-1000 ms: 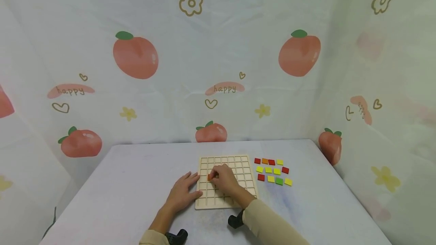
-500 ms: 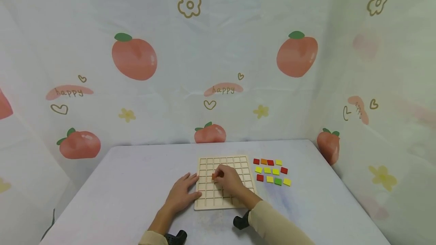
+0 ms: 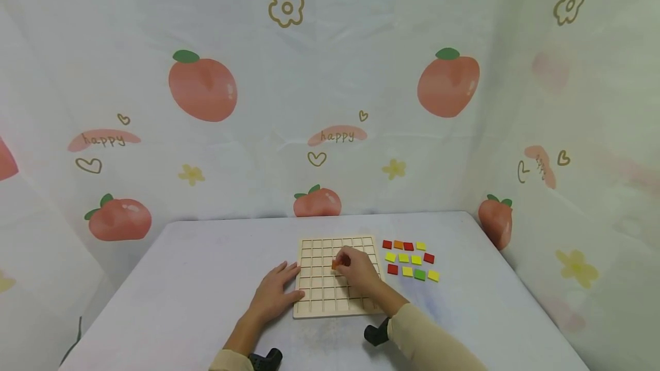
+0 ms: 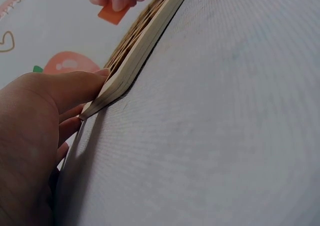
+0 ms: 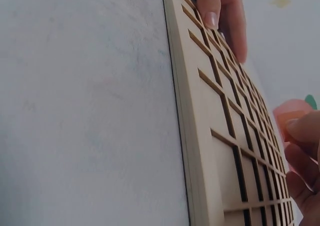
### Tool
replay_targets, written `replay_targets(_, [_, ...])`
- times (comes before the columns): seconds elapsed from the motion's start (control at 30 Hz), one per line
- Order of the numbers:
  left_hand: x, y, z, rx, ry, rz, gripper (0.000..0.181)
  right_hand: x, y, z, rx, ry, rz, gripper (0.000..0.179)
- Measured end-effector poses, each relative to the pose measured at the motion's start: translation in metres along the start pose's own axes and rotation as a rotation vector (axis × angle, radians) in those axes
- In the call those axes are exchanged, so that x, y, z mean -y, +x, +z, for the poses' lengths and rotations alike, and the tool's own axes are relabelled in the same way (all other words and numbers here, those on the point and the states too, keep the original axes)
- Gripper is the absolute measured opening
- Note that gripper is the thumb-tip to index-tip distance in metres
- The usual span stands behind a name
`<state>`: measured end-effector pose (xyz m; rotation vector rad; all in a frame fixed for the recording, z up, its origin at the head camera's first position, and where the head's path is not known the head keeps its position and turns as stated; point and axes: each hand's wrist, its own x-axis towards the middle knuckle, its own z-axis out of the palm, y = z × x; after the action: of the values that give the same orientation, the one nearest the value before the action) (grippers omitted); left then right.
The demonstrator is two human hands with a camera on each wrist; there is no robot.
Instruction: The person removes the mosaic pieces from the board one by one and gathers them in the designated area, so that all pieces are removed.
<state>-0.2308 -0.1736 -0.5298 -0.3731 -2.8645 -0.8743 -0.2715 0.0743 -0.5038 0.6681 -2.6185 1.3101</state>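
Observation:
A wooden grid board (image 3: 310,307) lies on the table, its square cells divided by raised ridges. My left hand (image 3: 273,292) rests at its left edge with extended fingers; in the left wrist view the thumb (image 4: 75,89) touches the rim near a corner. Over the middle of the board, my right hand (image 3: 359,273) pinches a small square orange tile (image 3: 334,265) between thumb and fingers. The tile (image 4: 113,14) appears raised above the board in the left wrist view. In the right wrist view, the right hand (image 5: 306,151) is partly cut off.
Right of the board, loose square tiles lie in three rows: several yellow ones (image 3: 403,257), several red ones (image 3: 429,258), an orange tile (image 3: 399,244) and a green tile (image 3: 420,275). The white table (image 3: 216,279) meets a fruit-printed cloth backdrop (image 3: 247,153) behind.
My right hand has moved rightward across the board with the orange tile in its pinch. The left hand stays at the board's left edge.

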Motion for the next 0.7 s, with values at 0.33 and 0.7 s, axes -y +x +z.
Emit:
replay_targets(0.33, [0.0,0.0,0.0,-0.015,0.004,0.02,0.063,-0.007,-0.006,-0.017,-0.017,0.012,0.069,0.017])
replay_targets(0.7, [-0.001,-0.001,-0.001,-0.006,0.003,0.015,0.063,-0.015,-0.012,-0.035,-0.051,-0.011,0.071,0.018])
